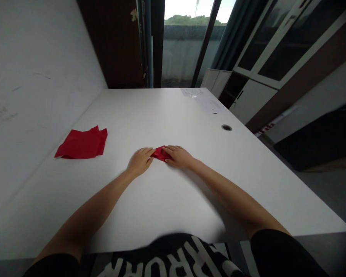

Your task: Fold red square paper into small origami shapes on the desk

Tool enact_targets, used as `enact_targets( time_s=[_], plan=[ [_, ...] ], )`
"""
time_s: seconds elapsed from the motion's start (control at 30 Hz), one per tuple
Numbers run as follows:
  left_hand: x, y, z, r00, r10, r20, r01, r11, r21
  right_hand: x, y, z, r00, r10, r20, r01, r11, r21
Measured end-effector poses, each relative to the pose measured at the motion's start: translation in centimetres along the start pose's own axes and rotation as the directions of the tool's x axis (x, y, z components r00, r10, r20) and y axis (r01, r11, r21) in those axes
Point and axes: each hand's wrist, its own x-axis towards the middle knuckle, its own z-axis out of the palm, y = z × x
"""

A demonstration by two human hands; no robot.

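A small folded piece of red paper or cloth [160, 153] lies on the white table [150, 115] between my two hands. My left hand [140, 161] grips its left end, thumb and fingers closed on the edge. On the other side my right hand [179, 157] pinches the right end, its fingers over the top and thumb below. The fingers partly cover the red piece, so its full shape is hidden. Farther left, near the wall, several flat red sheets [82, 144] lie overlapped with uneven corners.
A white wall [31, 77] borders the table's left side. Toward the back right are a paper sheet [207, 102] and a round cable hole [226, 127]. Cabinets [256, 98] stand beyond the right edge; a glass door [187, 50] is behind the far edge.
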Motion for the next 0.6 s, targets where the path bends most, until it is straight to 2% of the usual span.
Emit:
enact_targets(
  time_s=[0.13, 0.27, 0.37, 0.43, 0.5, 0.6],
  plan=[
    [0.2, 0.1, -0.2, 0.999, 0.000, -0.038, -0.001, 1.000, -0.025, 1.1, -2.5, 0.0, 0.996, 0.072, -0.057, -0.077, 0.993, -0.093],
    [0.3, 0.5, -0.6, 0.999, -0.033, -0.043, 0.030, 0.998, -0.056, 2.1, -4.5, 0.2, 0.994, 0.109, -0.013, -0.109, 0.973, -0.203],
    [0.3, 0.8, -1.0, 0.994, -0.075, -0.084, 0.063, 0.988, -0.143, 2.3, -5.1, 0.1, 0.990, 0.141, 0.018, -0.132, 0.962, -0.239],
    [0.3, 0.7, -0.9, 0.975, -0.157, -0.155, 0.118, 0.965, -0.236, 2.3, -5.1, 0.0, 0.986, 0.169, 0.013, -0.162, 0.961, -0.226],
    [0.5, 0.5, -0.5, 0.936, -0.278, -0.214, 0.186, 0.910, -0.371, 2.1, -4.9, 0.0, 0.980, 0.198, -0.033, -0.201, 0.962, -0.183],
    [0.9, 0.5, 0.6, 0.874, -0.445, -0.195, 0.241, 0.746, -0.621, 2.1, -4.6, 0.1, 0.960, 0.233, -0.155, -0.246, 0.967, -0.071]
  ],
)
